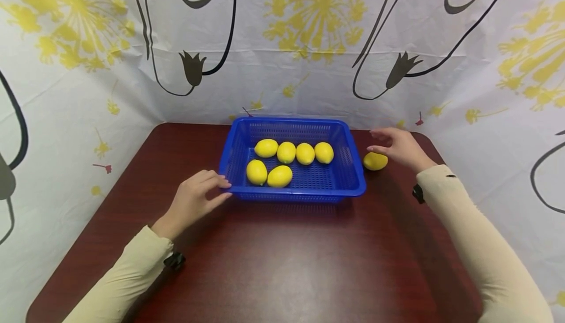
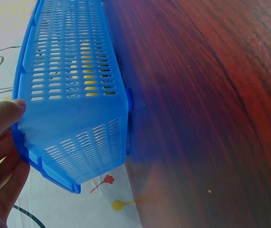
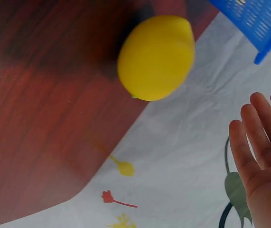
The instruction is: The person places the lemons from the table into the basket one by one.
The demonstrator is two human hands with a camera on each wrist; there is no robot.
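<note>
A blue plastic basket (image 1: 293,191) with slotted walls stands on the table and holds several yellow lemons (image 1: 280,176). At its front left corner my left hand (image 1: 194,200) grips the rim; in the left wrist view the thumb (image 2: 17,108) lies against one side of the corner and the fingers lie round the other. Just right of the basket a single lemon (image 1: 375,161) lies on the table. My right hand (image 1: 399,147) hovers over that lemon and partly covers it in the head view. Its fingers are spread and loosely extended, holding nothing.
The dark red-brown wooden table (image 1: 282,264) has rounded corners. A white sheet (image 1: 282,87) printed with yellow and grey flowers hangs behind the table and along both sides. Black wrist bands (image 1: 175,261) show at the sleeves.
</note>
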